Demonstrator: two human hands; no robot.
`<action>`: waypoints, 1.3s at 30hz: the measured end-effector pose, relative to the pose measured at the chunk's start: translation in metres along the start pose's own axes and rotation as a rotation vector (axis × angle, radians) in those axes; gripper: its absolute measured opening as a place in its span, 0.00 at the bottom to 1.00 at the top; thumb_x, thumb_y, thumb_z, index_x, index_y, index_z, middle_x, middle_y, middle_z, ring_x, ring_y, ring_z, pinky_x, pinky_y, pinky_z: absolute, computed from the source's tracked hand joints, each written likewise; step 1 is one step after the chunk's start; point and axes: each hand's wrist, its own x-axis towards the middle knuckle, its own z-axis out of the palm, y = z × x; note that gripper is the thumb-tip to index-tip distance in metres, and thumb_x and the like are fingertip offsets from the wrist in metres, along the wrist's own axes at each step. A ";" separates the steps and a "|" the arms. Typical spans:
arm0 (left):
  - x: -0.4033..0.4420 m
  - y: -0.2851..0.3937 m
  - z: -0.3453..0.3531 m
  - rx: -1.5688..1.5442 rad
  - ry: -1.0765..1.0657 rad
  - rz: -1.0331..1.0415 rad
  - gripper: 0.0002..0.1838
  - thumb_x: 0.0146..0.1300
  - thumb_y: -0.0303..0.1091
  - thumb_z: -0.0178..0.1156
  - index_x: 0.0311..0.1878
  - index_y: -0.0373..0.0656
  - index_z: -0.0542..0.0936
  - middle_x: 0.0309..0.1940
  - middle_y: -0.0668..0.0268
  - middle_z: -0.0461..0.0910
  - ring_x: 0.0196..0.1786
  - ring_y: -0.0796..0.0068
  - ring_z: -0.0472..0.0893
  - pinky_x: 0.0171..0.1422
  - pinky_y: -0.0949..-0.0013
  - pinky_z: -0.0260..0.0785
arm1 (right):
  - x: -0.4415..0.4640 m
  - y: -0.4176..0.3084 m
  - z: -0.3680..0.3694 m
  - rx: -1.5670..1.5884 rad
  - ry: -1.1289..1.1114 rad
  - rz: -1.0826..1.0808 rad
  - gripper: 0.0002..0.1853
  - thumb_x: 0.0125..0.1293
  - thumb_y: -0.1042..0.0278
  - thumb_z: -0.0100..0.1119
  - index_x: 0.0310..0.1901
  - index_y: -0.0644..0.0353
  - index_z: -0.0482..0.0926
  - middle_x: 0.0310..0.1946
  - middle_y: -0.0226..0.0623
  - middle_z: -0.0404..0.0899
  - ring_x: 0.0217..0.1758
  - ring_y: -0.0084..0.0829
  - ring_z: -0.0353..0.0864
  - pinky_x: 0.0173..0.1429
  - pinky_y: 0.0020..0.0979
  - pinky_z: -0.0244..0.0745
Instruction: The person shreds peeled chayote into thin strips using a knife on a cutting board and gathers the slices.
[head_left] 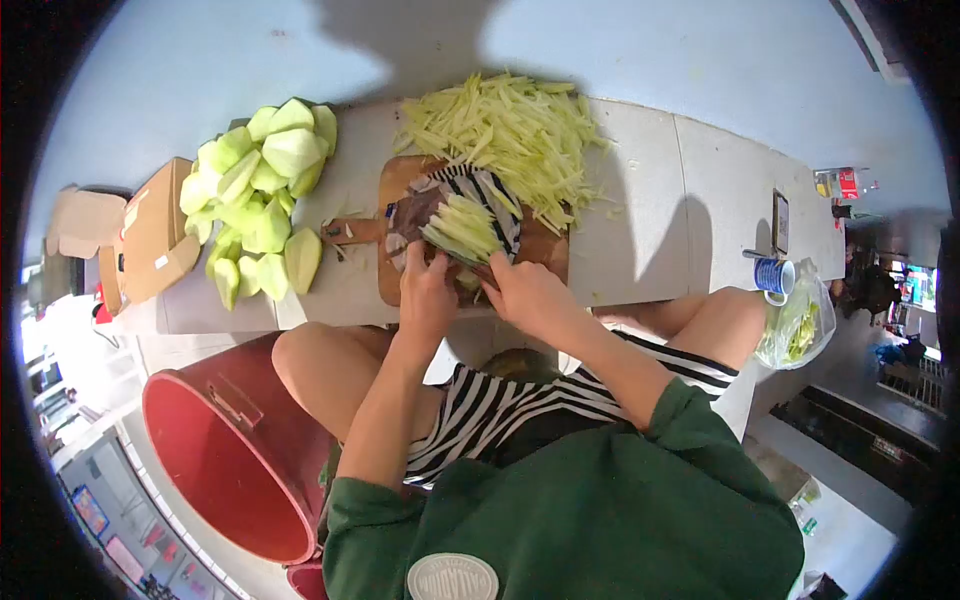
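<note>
A bundle of pale green shredded strips [463, 228] lies over a striped cloth [505, 205] on a wooden cutting board [393, 177]. My left hand [427, 292] is closed at the near left end of the bundle. From the near right, my right hand [532, 297] grips the same bundle, its thumb and fingers pressed together. A brown wooden handle [352, 231] sticks out to the left, with a dark flat surface [412, 214] beside the strips; I cannot tell whether they are one knife. My fingertips are partly hidden.
Behind the board rises a large heap of cut strips [500, 125]. Peeled green fruit [265, 225] is piled at the left, near a cardboard box [155, 235]. A red bin [240, 440] stands below. A mug [775, 277], a phone [780, 222] and a plastic bag [800, 325] are at right.
</note>
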 end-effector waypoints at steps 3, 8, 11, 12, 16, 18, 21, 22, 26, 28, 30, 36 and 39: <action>-0.006 -0.007 0.004 0.031 -0.002 -0.002 0.14 0.53 0.15 0.63 0.45 0.34 0.82 0.49 0.44 0.74 0.49 0.36 0.80 0.51 0.46 0.76 | -0.006 -0.005 0.000 0.031 -0.016 -0.002 0.17 0.73 0.59 0.59 0.46 0.67 0.70 0.22 0.58 0.80 0.29 0.61 0.84 0.34 0.56 0.81; -0.001 -0.005 0.003 -0.016 0.023 0.022 0.15 0.54 0.15 0.64 0.47 0.33 0.82 0.50 0.43 0.74 0.50 0.35 0.80 0.53 0.46 0.76 | -0.004 -0.008 -0.008 0.062 -0.003 -0.014 0.17 0.73 0.58 0.58 0.44 0.66 0.69 0.23 0.60 0.81 0.29 0.62 0.83 0.33 0.58 0.80; -0.002 -0.007 0.002 -0.010 -0.005 -0.004 0.16 0.55 0.15 0.63 0.49 0.33 0.82 0.53 0.42 0.73 0.52 0.35 0.79 0.56 0.47 0.75 | 0.007 0.004 0.008 0.076 -0.027 0.026 0.17 0.73 0.58 0.58 0.44 0.66 0.69 0.24 0.62 0.81 0.30 0.63 0.83 0.35 0.59 0.79; -0.007 -0.007 0.001 -0.005 -0.007 -0.012 0.16 0.55 0.15 0.63 0.49 0.33 0.82 0.53 0.42 0.73 0.52 0.35 0.79 0.56 0.47 0.75 | 0.004 0.004 0.013 0.083 -0.035 0.023 0.17 0.73 0.58 0.58 0.44 0.66 0.69 0.24 0.62 0.81 0.30 0.63 0.83 0.35 0.59 0.79; -0.006 -0.008 0.004 -0.044 0.069 0.001 0.20 0.57 0.17 0.63 0.55 0.34 0.81 0.57 0.41 0.72 0.57 0.36 0.78 0.59 0.48 0.75 | 0.010 0.018 0.012 0.084 -0.006 -0.004 0.17 0.73 0.57 0.58 0.45 0.66 0.69 0.26 0.62 0.81 0.33 0.64 0.84 0.38 0.59 0.79; -0.011 -0.006 0.006 -0.063 0.059 -0.066 0.22 0.57 0.17 0.63 0.57 0.36 0.81 0.61 0.42 0.71 0.60 0.36 0.78 0.60 0.49 0.75 | 0.009 0.019 0.014 0.094 -0.009 -0.016 0.18 0.73 0.56 0.58 0.45 0.67 0.70 0.26 0.61 0.82 0.36 0.63 0.85 0.40 0.60 0.81; -0.010 -0.008 0.003 -0.105 0.013 -0.071 0.22 0.57 0.17 0.63 0.57 0.37 0.81 0.61 0.43 0.72 0.59 0.37 0.79 0.60 0.49 0.75 | 0.005 0.015 0.007 0.144 0.024 -0.048 0.17 0.73 0.59 0.59 0.46 0.66 0.69 0.26 0.63 0.80 0.32 0.66 0.81 0.37 0.59 0.75; -0.008 -0.009 0.002 -0.105 0.018 -0.078 0.22 0.57 0.17 0.63 0.57 0.37 0.81 0.61 0.43 0.72 0.59 0.37 0.79 0.60 0.49 0.75 | -0.001 0.008 0.000 0.119 0.009 -0.032 0.17 0.73 0.59 0.59 0.46 0.66 0.69 0.26 0.63 0.80 0.32 0.66 0.81 0.37 0.59 0.76; -0.010 -0.020 0.008 -0.134 0.045 -0.002 0.22 0.55 0.16 0.63 0.56 0.37 0.81 0.61 0.45 0.73 0.57 0.37 0.80 0.58 0.49 0.77 | -0.017 -0.018 -0.021 0.070 -0.046 0.038 0.17 0.74 0.59 0.58 0.46 0.67 0.70 0.25 0.62 0.80 0.32 0.66 0.81 0.37 0.59 0.76; -0.010 -0.024 0.007 -0.147 0.037 -0.012 0.22 0.55 0.16 0.63 0.55 0.37 0.81 0.61 0.45 0.73 0.57 0.37 0.79 0.57 0.49 0.77 | -0.003 -0.003 0.001 0.047 -0.002 0.012 0.17 0.74 0.59 0.59 0.46 0.67 0.70 0.24 0.61 0.80 0.31 0.65 0.81 0.37 0.59 0.76; -0.011 -0.023 0.003 -0.104 0.004 0.008 0.23 0.52 0.16 0.63 0.55 0.37 0.81 0.60 0.46 0.74 0.57 0.37 0.79 0.57 0.49 0.77 | -0.003 0.005 0.013 0.022 0.045 -0.008 0.17 0.73 0.59 0.59 0.46 0.67 0.70 0.24 0.61 0.80 0.31 0.65 0.81 0.37 0.59 0.76; -0.010 -0.023 0.006 -0.100 0.083 0.067 0.22 0.50 0.14 0.63 0.51 0.34 0.81 0.54 0.47 0.74 0.53 0.41 0.80 0.54 0.50 0.77 | -0.012 -0.015 -0.010 0.009 -0.059 0.042 0.18 0.75 0.56 0.56 0.45 0.66 0.69 0.25 0.63 0.81 0.31 0.65 0.83 0.35 0.57 0.80; -0.011 -0.021 0.002 -0.087 0.037 0.047 0.21 0.50 0.15 0.64 0.50 0.34 0.81 0.55 0.46 0.74 0.53 0.40 0.80 0.54 0.49 0.76 | -0.016 -0.013 -0.002 0.023 -0.019 0.029 0.17 0.75 0.57 0.57 0.45 0.66 0.69 0.25 0.62 0.81 0.31 0.65 0.83 0.35 0.58 0.80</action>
